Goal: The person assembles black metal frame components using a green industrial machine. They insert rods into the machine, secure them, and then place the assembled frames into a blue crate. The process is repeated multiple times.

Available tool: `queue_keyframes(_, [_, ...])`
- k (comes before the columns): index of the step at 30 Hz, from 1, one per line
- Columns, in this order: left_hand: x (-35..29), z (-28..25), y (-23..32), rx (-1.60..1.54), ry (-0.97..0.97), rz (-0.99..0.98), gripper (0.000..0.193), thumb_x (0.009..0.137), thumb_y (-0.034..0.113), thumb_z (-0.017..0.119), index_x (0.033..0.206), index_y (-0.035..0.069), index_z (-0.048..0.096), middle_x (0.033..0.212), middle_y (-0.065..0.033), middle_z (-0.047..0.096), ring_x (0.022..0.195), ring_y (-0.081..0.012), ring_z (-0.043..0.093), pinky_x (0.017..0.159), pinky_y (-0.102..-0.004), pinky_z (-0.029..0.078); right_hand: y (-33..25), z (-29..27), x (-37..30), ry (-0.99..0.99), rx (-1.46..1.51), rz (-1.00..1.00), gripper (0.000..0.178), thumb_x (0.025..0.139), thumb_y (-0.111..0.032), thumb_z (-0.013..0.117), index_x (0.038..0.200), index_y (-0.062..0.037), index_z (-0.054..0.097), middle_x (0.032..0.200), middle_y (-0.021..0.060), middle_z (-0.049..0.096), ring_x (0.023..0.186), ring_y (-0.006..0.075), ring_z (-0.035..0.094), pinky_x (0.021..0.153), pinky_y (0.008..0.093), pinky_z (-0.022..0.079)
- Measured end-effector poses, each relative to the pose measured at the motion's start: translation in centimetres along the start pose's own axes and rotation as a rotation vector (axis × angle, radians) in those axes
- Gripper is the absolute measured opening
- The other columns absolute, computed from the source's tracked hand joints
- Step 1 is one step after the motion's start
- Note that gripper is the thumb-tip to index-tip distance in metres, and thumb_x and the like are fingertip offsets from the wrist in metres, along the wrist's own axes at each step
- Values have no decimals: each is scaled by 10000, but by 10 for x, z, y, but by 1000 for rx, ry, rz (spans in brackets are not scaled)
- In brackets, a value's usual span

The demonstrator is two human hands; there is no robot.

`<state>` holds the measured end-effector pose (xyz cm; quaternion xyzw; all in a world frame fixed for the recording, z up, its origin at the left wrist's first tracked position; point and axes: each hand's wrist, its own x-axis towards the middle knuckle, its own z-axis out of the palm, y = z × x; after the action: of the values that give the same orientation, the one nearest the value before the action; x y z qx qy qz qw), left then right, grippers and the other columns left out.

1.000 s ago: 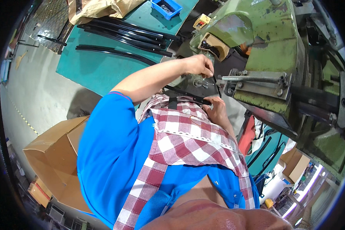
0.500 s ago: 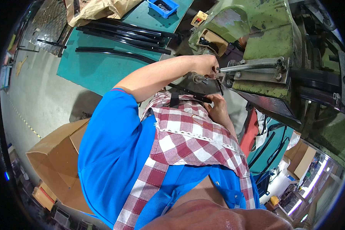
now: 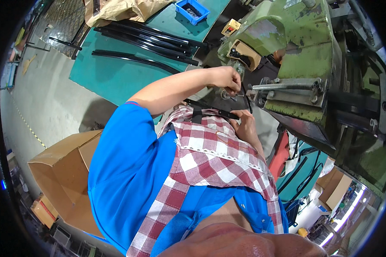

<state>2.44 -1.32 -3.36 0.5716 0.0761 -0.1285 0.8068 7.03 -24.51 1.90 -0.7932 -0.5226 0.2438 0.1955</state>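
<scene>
The black bar [image 3: 224,113] is at the front of the checked apron [image 3: 214,139], its end pinched in the grip of the right hand [image 3: 245,125]. The left hand [image 3: 226,79], its fingers curled, is near the green machine [image 3: 304,64] — I cannot tell if its grip holds something. Farther away, other black bars [image 3: 128,37] lie on the green counter [image 3: 103,77].

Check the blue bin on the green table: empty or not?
Not empty: the blue bin holds small dark pieces; how deep, cannot tell.
</scene>
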Motion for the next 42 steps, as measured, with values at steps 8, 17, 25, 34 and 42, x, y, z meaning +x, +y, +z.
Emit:
queue_keyframes(8, [3,-111,0,-87,594,-24,223,815,6,625,1000,-117,613,879,-170,680,753,-199,668,694,-301,542,3,0,-7,-33,36,176,269,793,-167,660,1040,-61,635,980,171,643,929,355,619,765,405,490])
queue_keyframes(17, [-14,-133,-8,856,1060,218,244,830,135,575,1047,25,599,997,-194,636,937,-339,609,801,-393,491,9,-3,-33,37,-36,165,309,819,-237,674,1088,-102,602,914,194,631,854,361,625,739,419,487])
queue_keyframes(25, [-125,-101,-71,1263,665,173,104,810,111,576,900,71,610,853,-128,578,817,-341,592,706,-427,489,5,-12,-5,22,-34,121,315,786,-201,719,1034,-27,633,995,182,621,936,372,599,794,419,475])
queue_keyframes(34, [-45,52,-10,227,249,149,155,875,124,629,966,1,613,787,-72,653,684,-120,617,616,-276,496,-2,-32,12,175,74,90,266,746,-130,732,971,-13,652,880,157,657,832,285,634,729,346,486])
queue_keyframes(42, [-21,33,23,138,181,73,153,806,116,713,812,-12,631,639,-52,627,561,-100,599,520,-252,473,15,-38,21,380,-179,-62,333,763,-212,732,1025,-24,650,960,165,632,910,342,588,812,415,438])
